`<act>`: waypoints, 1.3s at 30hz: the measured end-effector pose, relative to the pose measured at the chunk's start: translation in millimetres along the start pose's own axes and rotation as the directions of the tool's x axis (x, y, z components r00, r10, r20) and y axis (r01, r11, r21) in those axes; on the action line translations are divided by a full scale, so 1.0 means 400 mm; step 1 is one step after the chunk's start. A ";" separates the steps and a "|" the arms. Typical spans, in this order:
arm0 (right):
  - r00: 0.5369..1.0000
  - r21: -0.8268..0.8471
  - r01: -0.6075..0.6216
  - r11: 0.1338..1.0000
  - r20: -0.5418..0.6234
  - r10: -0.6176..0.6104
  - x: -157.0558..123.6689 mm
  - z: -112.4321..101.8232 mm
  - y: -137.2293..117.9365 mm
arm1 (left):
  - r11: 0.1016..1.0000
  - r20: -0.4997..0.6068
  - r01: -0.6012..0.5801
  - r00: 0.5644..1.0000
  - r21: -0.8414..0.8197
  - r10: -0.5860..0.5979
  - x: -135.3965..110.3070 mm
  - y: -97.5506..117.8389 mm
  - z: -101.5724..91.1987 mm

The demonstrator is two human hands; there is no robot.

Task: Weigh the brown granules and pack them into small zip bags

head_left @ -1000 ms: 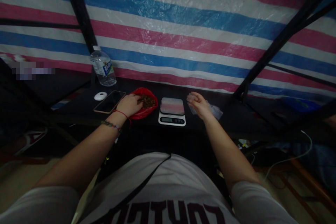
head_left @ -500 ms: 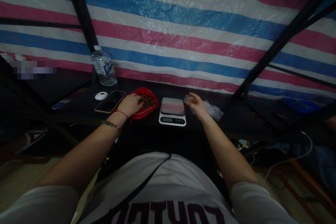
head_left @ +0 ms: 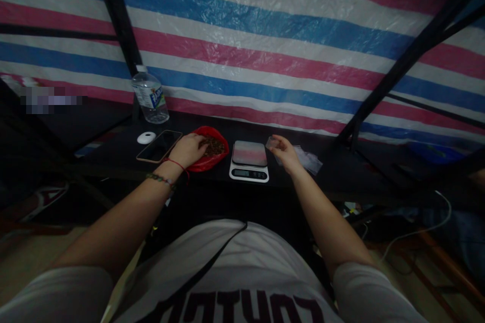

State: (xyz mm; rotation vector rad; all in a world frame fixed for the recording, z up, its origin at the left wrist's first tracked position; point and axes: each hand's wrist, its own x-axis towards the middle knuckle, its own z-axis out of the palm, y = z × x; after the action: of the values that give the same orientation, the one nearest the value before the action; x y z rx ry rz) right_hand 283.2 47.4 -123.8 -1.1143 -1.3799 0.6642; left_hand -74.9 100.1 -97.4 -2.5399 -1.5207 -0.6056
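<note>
Striped plastic sheet (head_left: 246, 45) hangs behind the dark surface (head_left: 337, 169), where the left hand (head_left: 187, 149) dips its fingers into brown pieces (head_left: 215, 147) in a red bag (head_left: 207, 164), its grip I cannot tell, the right hand (head_left: 285, 153) pinches a small clear plastic piece (head_left: 270, 142), and a white scale (head_left: 249, 156) sits between both hands.

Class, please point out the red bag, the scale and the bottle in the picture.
Red bag (head_left: 207, 163), head view: on its front outer wall.
Scale (head_left: 249, 155), head view: on its weighing plate.
Bottle (head_left: 150, 98), head view: on the middle of its body.
</note>
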 end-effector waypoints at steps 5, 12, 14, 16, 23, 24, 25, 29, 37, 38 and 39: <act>1.000 -0.051 0.017 0.999 -0.013 -0.018 0.003 0.002 0.011 | 0.997 0.081 0.056 0.995 0.046 -0.060 -0.007 0.004 0.003; 1.000 -0.259 0.020 0.966 0.016 -0.016 -0.003 0.031 0.016 | 0.997 0.113 0.075 0.991 0.022 -0.077 -0.008 0.008 0.015; 0.999 -0.312 0.034 0.950 0.033 -0.025 -0.007 0.042 0.009 | 0.997 0.103 0.076 0.992 0.010 -0.077 -0.007 0.010 0.013; 0.998 -0.346 0.052 0.937 0.038 -0.041 -0.010 0.051 0.000 | 0.998 0.090 0.065 0.994 0.009 -0.065 -0.005 0.011 0.009; 0.997 -0.402 0.078 0.912 0.036 -0.069 -0.009 0.070 -0.010 | 0.998 0.015 0.048 0.999 -0.030 -0.048 0.000 0.017 0.014; 0.997 -0.402 0.081 0.912 0.036 -0.073 -0.007 0.072 -0.010 | 0.997 -0.006 0.063 0.998 -0.033 -0.063 0.000 0.018 0.017; 0.996 -0.400 0.087 0.913 0.036 -0.079 -0.006 0.075 -0.012 | 0.996 -0.017 0.081 0.997 -0.030 -0.081 0.000 0.020 0.020; 0.995 -0.355 0.101 0.929 0.049 -0.090 -0.001 0.100 -0.031 | 0.993 0.084 0.121 0.989 0.007 -0.121 0.008 0.025 0.027; 0.984 -0.302 0.143 0.942 0.150 -0.101 0.023 0.206 -0.089 | 0.998 0.061 0.068 0.996 0.013 -0.069 0.046 0.022 0.030; 0.978 -0.316 0.168 0.934 0.173 -0.118 0.029 0.218 -0.096 | 0.997 0.064 0.076 0.995 0.009 -0.076 0.052 0.020 0.031; 0.972 -0.326 0.191 0.926 0.193 -0.132 0.035 0.227 -0.103 | 0.997 0.071 0.080 0.994 0.001 -0.080 0.059 0.017 0.032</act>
State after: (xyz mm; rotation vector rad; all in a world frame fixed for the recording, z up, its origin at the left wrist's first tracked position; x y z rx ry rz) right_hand 188.1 64.2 -95.1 -1.2193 -1.7618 0.4119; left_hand -55.6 119.9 -99.1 -2.5381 -1.6525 -0.5326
